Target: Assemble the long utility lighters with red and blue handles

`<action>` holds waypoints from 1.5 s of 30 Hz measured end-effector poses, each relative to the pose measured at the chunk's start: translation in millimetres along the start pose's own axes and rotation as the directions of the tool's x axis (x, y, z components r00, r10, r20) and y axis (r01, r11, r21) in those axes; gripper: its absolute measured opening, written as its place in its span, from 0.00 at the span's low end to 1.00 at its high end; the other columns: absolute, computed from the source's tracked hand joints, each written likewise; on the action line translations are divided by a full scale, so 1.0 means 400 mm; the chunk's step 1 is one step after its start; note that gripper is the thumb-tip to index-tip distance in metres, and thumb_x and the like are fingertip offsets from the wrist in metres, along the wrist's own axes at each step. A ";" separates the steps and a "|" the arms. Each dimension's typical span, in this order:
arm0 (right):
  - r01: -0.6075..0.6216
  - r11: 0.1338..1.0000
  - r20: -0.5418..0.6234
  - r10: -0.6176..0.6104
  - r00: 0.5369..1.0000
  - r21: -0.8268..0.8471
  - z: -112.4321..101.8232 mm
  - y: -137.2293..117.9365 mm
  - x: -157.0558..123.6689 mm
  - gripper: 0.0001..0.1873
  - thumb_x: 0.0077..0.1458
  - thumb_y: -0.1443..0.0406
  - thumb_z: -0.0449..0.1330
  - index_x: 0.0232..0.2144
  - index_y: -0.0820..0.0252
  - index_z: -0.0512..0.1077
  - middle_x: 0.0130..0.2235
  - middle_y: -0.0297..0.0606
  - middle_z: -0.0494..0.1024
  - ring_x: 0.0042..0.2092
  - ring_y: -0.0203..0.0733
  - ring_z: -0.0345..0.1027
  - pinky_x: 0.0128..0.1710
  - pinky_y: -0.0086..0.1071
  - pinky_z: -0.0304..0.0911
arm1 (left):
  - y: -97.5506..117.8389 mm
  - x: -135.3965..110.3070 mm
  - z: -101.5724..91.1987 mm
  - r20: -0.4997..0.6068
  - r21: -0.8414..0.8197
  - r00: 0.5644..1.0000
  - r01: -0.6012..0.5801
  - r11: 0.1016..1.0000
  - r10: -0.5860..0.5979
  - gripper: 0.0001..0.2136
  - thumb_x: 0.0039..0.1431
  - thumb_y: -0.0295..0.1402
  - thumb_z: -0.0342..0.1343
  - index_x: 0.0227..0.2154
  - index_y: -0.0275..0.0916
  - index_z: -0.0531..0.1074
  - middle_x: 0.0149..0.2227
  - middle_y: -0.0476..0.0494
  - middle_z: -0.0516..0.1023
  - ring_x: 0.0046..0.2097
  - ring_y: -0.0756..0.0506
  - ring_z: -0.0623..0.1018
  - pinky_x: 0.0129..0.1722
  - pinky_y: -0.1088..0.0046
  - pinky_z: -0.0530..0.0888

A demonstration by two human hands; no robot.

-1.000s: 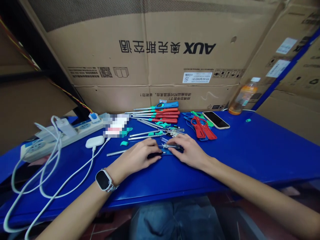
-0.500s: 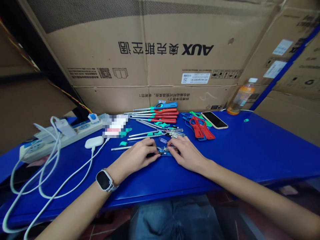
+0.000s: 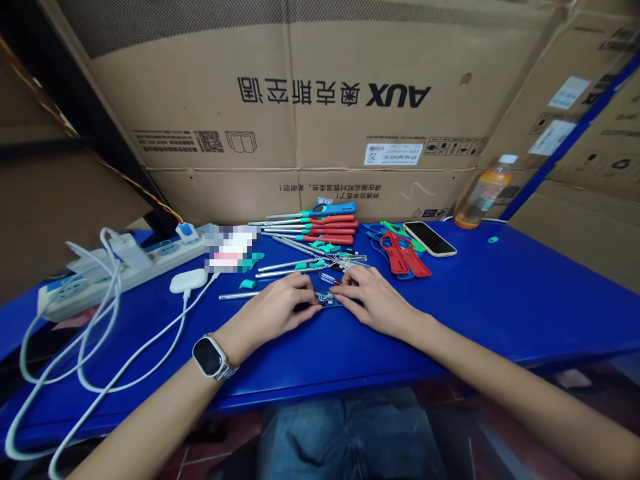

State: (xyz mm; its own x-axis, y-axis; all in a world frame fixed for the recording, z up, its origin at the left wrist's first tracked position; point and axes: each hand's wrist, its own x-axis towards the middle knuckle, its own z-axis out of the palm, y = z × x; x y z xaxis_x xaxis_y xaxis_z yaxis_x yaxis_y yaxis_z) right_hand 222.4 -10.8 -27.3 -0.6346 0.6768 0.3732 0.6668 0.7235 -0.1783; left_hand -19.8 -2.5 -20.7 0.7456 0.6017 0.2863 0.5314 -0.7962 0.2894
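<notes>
Finished-looking lighters (image 3: 334, 230) at back; loose handle shells (image 3: 397, 260) left. Left hand's (image 3: 287, 303) grip pinches open lighter (image 3: 327, 300); right hand (image 3: 373, 297) beside, cannot tell if gripping.

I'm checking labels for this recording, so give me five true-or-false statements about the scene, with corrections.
1. The left hand and right hand are close together at small wired parts. True.
2. The bottle lies left of the phone. False: the bottle is right of the phone.
3. A watch is on the left wrist. True.
4. The table is yellow. False: the table is blue.
5. The rearmost lighter has a blue handle. True.
</notes>
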 end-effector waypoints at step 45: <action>-0.088 0.975 0.079 0.073 0.994 0.204 0.029 -0.029 0.109 0.04 0.57 0.70 0.62 0.33 0.59 0.77 0.34 0.37 0.79 0.35 0.39 0.71 0.35 0.31 0.58 | -0.050 -0.011 -0.025 -0.024 -0.031 0.993 0.111 0.993 -0.112 0.09 0.67 0.31 0.49 0.37 0.37 0.74 0.38 0.42 0.75 0.39 0.45 0.75 0.39 0.69 0.73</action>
State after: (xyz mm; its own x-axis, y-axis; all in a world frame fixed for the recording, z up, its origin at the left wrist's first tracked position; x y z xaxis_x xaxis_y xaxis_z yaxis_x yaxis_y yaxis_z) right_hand 182.4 11.6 -19.6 -0.6129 0.7364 0.2864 0.6260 0.6738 -0.3927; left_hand -37.9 11.3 -18.6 0.6715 0.6884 0.2743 0.5984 -0.7221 0.3471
